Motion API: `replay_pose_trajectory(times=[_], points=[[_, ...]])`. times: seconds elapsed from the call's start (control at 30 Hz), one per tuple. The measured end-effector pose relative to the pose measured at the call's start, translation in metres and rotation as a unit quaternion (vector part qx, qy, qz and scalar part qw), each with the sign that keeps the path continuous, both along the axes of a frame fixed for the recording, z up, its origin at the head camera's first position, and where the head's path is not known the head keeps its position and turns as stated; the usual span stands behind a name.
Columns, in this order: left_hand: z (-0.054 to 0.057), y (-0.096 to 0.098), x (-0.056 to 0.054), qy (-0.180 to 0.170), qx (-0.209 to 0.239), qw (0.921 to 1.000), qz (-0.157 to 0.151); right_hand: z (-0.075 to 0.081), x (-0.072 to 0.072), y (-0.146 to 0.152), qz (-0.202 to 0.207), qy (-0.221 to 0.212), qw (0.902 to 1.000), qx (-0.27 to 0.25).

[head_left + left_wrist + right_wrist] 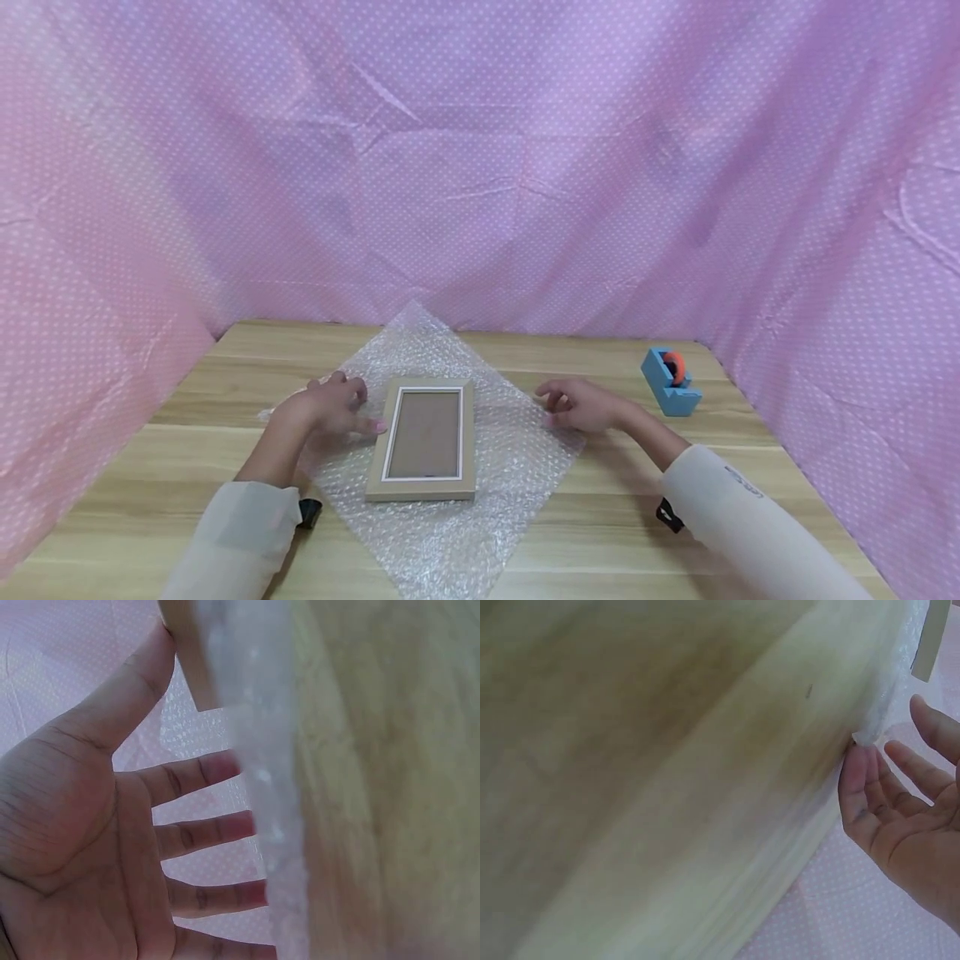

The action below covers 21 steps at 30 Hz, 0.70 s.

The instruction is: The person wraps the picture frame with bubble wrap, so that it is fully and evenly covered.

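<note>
A picture frame (429, 435) with a light wooden border lies face up on a sheet of bubble wrap (510, 454), which is turned like a diamond. My left hand (327, 407) is over the wrap's left side, its thumb touching the frame's left edge. In the left wrist view, the fingers are spread and nearly straight, with their tips at the wrap's edge. At the wrap's right corner is my right hand (581, 406). In the right wrist view, its fingers (860, 772) bend loosely and the tips meet the wrap's corner, while the thumb stands apart.
A blue tape dispenser (663, 387) with an orange roll stands at the right rear of the wooden table (247, 367). Pink dotted cloth (480, 167) hangs behind the table and along both sides.
</note>
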<state>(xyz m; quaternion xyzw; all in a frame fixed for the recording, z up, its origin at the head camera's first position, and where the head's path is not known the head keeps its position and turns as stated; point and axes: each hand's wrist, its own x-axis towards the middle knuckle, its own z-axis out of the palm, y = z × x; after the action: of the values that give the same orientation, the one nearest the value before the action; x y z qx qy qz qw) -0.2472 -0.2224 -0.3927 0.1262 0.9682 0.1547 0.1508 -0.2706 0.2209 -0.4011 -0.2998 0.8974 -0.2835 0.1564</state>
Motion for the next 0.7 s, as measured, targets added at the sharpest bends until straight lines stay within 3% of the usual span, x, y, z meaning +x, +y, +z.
replay_pose_trajectory(times=[0.23, 0.4, 0.57, 0.7], points=[[-0.001, 0.001, -0.001, 0.003, -0.006, 1.0, 0.003, 0.001, 0.006, 0.004, -0.009, -0.035, 0.9993, -0.008], [-0.001, 0.0, -0.001, 0.0, -0.008, 1.0, 0.003, 0.008, 0.009, 0.007, -0.018, -0.121, 0.9916, -0.041], [0.0, 0.0, 0.0, -0.001, -0.004, 1.0, -0.001, 0.024, 0.013, 0.004, -0.045, -0.219, 0.9674, -0.119], [0.001, 0.0, -0.001, 0.0, -0.005, 1.0, -0.004, 0.034, 0.018, -0.01, -0.051, -0.277, 0.9346, -0.217]])
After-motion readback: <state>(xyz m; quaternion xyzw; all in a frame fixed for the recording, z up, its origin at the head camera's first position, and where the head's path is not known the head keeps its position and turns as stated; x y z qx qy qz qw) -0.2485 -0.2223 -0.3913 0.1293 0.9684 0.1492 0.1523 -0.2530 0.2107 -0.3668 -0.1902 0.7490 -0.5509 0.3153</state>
